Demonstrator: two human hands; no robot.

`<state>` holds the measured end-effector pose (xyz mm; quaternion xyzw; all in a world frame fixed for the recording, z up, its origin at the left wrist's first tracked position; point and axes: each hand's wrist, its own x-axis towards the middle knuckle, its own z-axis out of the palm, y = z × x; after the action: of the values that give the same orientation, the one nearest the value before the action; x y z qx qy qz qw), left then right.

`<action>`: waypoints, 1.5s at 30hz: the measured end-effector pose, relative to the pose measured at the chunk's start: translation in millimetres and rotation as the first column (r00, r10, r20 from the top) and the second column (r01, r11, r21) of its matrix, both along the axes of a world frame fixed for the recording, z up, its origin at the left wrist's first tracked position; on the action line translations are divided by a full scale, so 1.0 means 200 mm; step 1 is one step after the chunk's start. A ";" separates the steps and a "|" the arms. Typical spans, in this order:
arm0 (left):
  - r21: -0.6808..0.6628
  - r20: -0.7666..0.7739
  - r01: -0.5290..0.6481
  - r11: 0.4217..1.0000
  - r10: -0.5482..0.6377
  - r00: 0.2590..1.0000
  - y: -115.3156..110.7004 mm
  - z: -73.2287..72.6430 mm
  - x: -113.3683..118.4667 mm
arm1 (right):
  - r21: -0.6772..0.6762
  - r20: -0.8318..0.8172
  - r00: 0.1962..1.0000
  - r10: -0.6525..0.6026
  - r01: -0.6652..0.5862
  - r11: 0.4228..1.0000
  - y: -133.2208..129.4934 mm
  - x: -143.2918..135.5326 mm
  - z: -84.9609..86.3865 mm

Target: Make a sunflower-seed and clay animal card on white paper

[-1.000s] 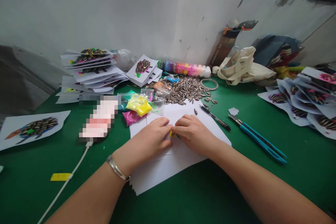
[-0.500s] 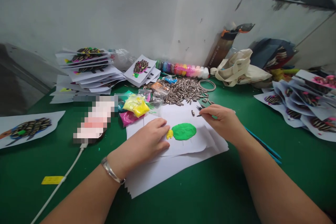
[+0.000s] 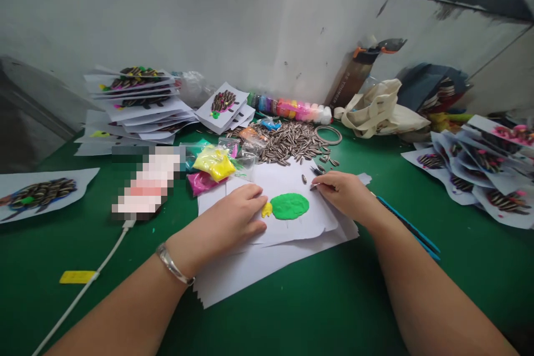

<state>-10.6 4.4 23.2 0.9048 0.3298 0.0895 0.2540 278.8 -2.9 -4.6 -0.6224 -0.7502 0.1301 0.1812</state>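
Right hand has shifted from yellow clay to right edge of paper, fingers' grasp indeterminable; left hand fingers released.

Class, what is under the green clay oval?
White paper lies under the green clay oval, with faint lines showing past its near edge; any marks directly beneath it are covered.

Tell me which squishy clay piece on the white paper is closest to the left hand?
The small, lumpy yellow clay piece, just beside the bare left hand. The other, a bigger green clay oval, sits farther from that hand.
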 end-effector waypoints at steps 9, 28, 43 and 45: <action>-0.014 0.005 -0.013 1.000 0.013 1.000 -0.01 0.01 0.00 | 0.240 0.078 0.952 0.297 -0.307 0.921 -0.13 -0.23 0.12; 0.049 -0.025 -0.008 0.999 0.010 1.000 -0.01 -0.03 -0.01 | 0.044 0.296 0.836 0.461 -0.495 0.868 -0.23 -0.42 0.10; 0.039 -0.009 -0.012 0.999 0.012 1.000 -0.01 -0.03 -0.01 | -0.014 0.287 0.847 0.448 -0.464 0.886 -0.23 -0.43 0.11; 0.034 -0.006 -0.009 0.999 0.009 1.000 -0.01 -0.03 -0.01 | -0.036 0.301 0.837 0.457 -0.469 0.882 -0.23 -0.43 0.11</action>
<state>-12.3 2.2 16.9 0.9078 0.3331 0.0934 0.2373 192.4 -48.6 18.1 -0.4312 -0.8995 0.0589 0.0400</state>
